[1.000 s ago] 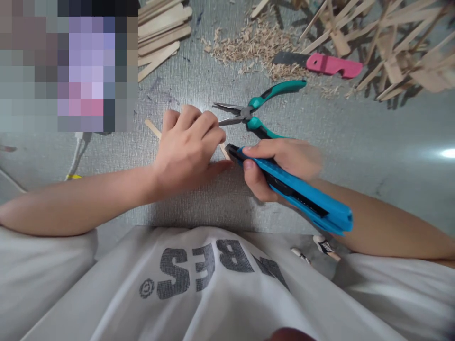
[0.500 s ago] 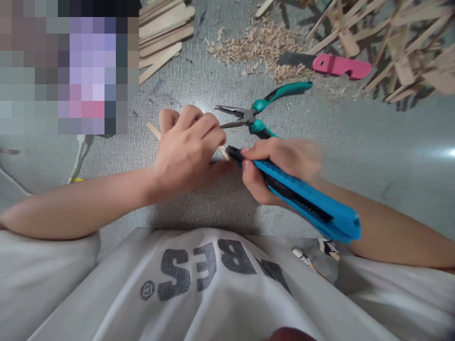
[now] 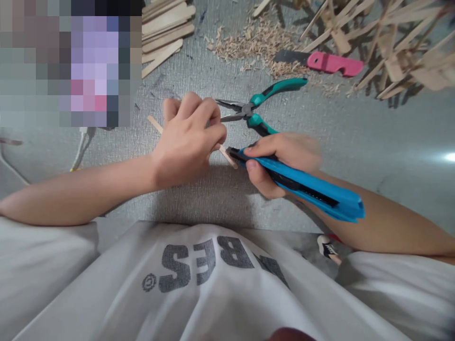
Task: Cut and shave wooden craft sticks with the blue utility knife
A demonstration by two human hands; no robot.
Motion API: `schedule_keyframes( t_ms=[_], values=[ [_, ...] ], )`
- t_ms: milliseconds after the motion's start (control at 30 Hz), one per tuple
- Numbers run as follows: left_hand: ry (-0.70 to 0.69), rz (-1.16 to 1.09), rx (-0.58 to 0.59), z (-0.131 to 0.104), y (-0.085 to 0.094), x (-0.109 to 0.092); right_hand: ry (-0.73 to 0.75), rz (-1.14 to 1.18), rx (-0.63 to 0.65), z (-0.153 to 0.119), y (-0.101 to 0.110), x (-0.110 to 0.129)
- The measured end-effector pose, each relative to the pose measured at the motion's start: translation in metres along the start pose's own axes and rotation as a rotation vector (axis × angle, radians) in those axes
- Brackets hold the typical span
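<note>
A thin wooden stick (image 3: 229, 157) lies slanted on the grey table, its middle hidden under my left hand (image 3: 190, 137), whose curled fingers press round it. My right hand (image 3: 280, 158) is wrapped round a blue utility knife (image 3: 309, 182). The knife's dark tip touches or nearly touches the stick near its lower right end; the blade itself is too small to make out. Just beyond both hands lie green-handled pliers (image 3: 247, 111) with their jaws apart, partly hidden behind the fingers of my left hand.
Wood shavings (image 3: 256, 42) are heaped behind the pliers, beside a pink folding knife (image 3: 334, 64). Flat wooden sticks (image 3: 167, 23) are stacked at the back left. Joined stick pieces (image 3: 394, 52) pile up at the back right. A white cable (image 3: 82, 147) runs at left.
My left thumb has drawn back from the stick's lower right end, which now shows. The blue knife's rear end has swung slightly up. The whole view has shifted a little.
</note>
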State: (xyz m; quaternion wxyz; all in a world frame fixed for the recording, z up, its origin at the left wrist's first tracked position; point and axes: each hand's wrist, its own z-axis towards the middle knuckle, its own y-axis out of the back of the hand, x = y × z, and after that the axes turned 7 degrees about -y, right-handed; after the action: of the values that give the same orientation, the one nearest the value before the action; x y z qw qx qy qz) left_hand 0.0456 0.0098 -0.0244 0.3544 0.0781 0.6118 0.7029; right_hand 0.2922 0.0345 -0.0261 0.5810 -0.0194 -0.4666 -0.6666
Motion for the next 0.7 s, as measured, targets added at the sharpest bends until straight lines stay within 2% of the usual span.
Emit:
schedule_keyframes(
  t_ms=[167, 267, 467, 700],
  values=[
    [-0.01, -0.038, 0.049, -0.001, -0.003, 0.0, 0.022, 0.036, -0.023, -0.007, -0.007, -0.006],
    [-0.027, -0.051, 0.08, -0.001, -0.003, 0.001, 0.006, 0.051, 0.009, -0.01, -0.01, -0.008],
    [-0.056, -0.022, 0.155, 0.002, 0.0, 0.002, 0.108, 0.173, -0.055, 0.0, -0.009, -0.007],
    [-0.112, -0.019, 0.119, 0.002, 0.002, 0.004, 0.096, 0.129, -0.091, -0.005, -0.008, -0.012]
  ],
)
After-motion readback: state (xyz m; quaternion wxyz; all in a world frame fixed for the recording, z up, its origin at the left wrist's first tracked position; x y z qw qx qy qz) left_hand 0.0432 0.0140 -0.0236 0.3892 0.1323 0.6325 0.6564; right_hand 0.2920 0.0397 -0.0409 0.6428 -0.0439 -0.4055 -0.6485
